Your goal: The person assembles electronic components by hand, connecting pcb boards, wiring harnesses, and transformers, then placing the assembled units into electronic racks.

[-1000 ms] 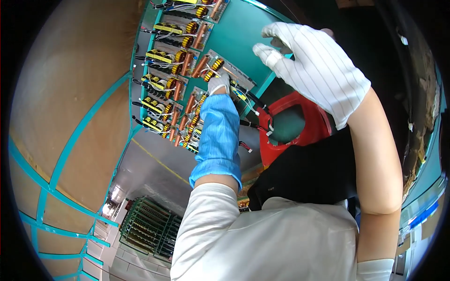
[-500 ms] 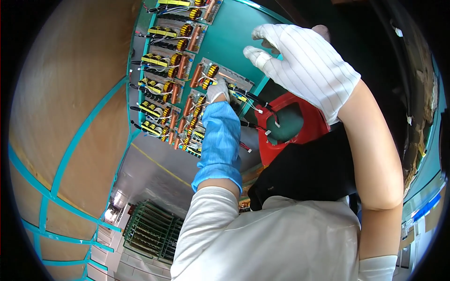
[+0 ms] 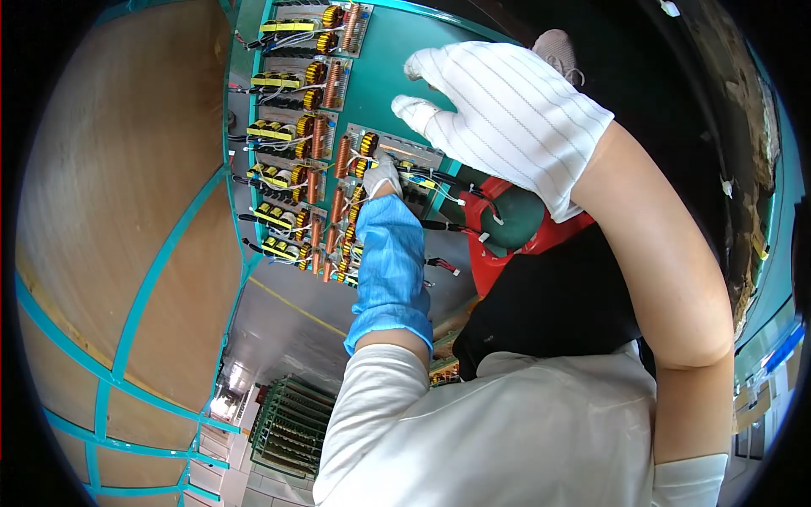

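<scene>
My left hand [image 3: 383, 176], in a whitish glove below a blue sleeve cover, is curled onto a circuit board [image 3: 405, 145] beside its yellow-and-black ring coil [image 3: 367, 145]. Its fingertips are partly hidden, but the fingers look closed on the board's parts. A copper coil [image 3: 342, 157] and black cables with white plugs [image 3: 460, 201] belong to this board or lie against it. My right hand [image 3: 511, 114], in a white striped glove, hovers over the green surface [image 3: 393, 72] to the right of the boards. Thumb and fingers are apart, with nothing between them.
More circuit boards [image 3: 325, 84] with coils and yellow transformers stand in a column along the left edge. A red plastic stool [image 3: 486, 270] is under the right forearm. A shoe [image 3: 555, 52] shows at the top. Wooden panels in teal frames [image 3: 135, 110] fill the left; a green rack [image 3: 291, 422] stands below.
The whole view has shifted slightly. My right hand has moved left, closer to the boards, still with its fingers apart. My left hand stays at the same board.
</scene>
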The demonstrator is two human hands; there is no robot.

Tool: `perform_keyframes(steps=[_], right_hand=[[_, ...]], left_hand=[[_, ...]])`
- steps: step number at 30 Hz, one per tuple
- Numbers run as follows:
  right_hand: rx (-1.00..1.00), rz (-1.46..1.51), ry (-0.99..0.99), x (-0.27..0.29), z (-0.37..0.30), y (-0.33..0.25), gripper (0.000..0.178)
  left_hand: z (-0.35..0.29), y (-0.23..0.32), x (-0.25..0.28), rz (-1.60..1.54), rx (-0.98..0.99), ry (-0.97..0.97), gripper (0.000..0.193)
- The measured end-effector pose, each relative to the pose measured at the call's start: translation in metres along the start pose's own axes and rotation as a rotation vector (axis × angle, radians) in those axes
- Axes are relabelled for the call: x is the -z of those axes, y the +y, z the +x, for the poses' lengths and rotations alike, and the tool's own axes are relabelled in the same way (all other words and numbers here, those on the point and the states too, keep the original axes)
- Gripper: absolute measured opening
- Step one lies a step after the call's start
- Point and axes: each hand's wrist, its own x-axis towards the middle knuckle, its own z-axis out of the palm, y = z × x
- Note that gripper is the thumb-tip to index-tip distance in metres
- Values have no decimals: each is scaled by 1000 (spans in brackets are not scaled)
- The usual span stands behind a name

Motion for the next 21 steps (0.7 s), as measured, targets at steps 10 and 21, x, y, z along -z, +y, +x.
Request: perform_keyframes(steps=[10, 21], right_hand=[[-98, -83, -79, -4, -5, 8, 38], [-47, -126, -122, -2, -7, 20, 38]], left_hand=[[-27, 46, 1, -84, -14, 76, 39], [-48, 69, 30, 9, -200, 171, 43]])
